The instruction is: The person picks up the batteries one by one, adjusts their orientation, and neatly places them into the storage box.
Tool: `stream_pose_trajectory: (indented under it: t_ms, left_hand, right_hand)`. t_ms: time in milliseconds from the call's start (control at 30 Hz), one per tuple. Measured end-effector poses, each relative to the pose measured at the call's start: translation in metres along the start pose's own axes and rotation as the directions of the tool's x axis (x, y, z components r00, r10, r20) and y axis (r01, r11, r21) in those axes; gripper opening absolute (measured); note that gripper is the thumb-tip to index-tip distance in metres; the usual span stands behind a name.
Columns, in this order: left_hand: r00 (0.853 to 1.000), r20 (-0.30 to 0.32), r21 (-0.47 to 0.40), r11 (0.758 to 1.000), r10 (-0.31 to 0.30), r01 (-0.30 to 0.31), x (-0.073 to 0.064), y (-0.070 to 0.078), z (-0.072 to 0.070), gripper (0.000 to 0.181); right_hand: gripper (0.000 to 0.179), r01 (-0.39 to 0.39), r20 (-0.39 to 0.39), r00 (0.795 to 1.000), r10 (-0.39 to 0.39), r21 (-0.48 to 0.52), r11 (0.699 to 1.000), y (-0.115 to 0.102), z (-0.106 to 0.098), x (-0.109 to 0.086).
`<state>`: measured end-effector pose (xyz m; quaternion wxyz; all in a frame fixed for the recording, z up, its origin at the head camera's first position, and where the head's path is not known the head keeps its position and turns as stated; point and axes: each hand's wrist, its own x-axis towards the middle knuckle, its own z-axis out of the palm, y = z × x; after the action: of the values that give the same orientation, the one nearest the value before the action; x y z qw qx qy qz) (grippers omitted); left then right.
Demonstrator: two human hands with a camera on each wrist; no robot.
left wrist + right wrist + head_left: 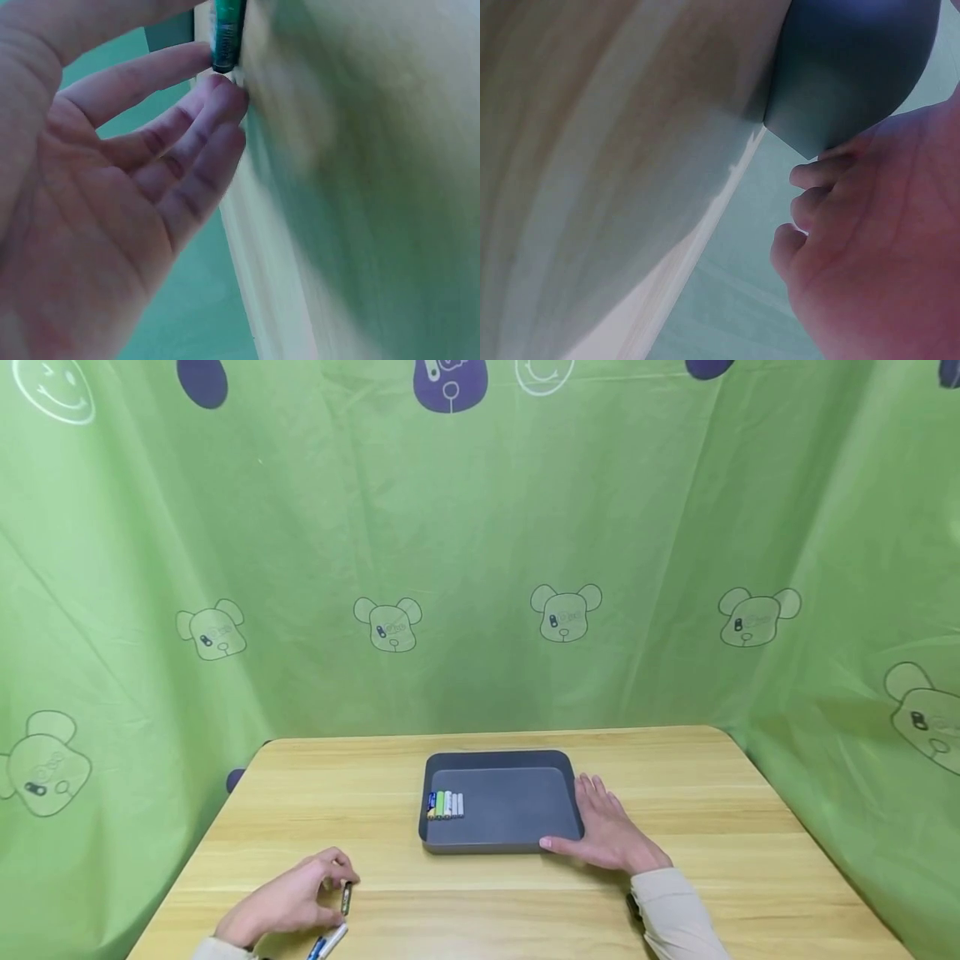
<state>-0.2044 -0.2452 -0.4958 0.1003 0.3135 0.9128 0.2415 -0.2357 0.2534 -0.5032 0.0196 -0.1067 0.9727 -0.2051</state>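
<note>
My left hand (288,893) is at the table's front left, holding a dark and green battery (346,898) between thumb and index finger. The left wrist view shows the green battery (227,37) at the fingertips, its upper end cut off by the frame. Just below the thumb lie a white battery (334,937) and a blue one (317,948), side by side. My right hand (611,831) rests against the right front corner of a dark grey tray (517,847), fingers extended along its side and thumb at its front rim. In the right wrist view, the tray's wall (840,75) hides some fingertips.
Several batteries (446,805) in blue, green and white stand in a row along the tray's left inner side. The wooden table (337,785) has a green curtain (480,677) behind it and at both sides.
</note>
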Motion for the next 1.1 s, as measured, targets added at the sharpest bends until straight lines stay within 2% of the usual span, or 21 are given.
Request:
stream_pose_trajectory:
  t_ms: [267, 667, 933, 1100]
  left_hand:
    - [0.999, -0.034, 0.072, 0.997, -0.03, 0.032, 0.003, -0.002, 0.002, 0.047]
    - [0.998, -0.062, 0.037, 0.999, -0.018, 0.021, 0.006, -0.005, 0.001, 0.039]
    - [0.989, -0.145, 0.036, 0.999, -0.006, 0.011, 0.015, -0.005, 0.005, 0.04]
    - [0.985, -0.17, 0.026, 1.0, 0.012, -0.008, 0.021, 0.002, 0.003, 0.04]
  right_hand:
    - [0.13, 0.0, 0.001, 1.0, 0.0, 0.004, 1.0, 0.0, 0.0, 0.0]
    - [0.13, -0.001, 0.005, 1.0, 0.001, 0.013, 1.0, 0.0, 0.0, -0.001]
    - [0.131, -0.005, 0.013, 1.0, 0.005, 0.01, 1.0, 0.002, 0.002, -0.001]
    - [0.13, -0.003, 0.01, 1.0, 0.003, 0.007, 1.0, 0.003, 0.002, -0.001]
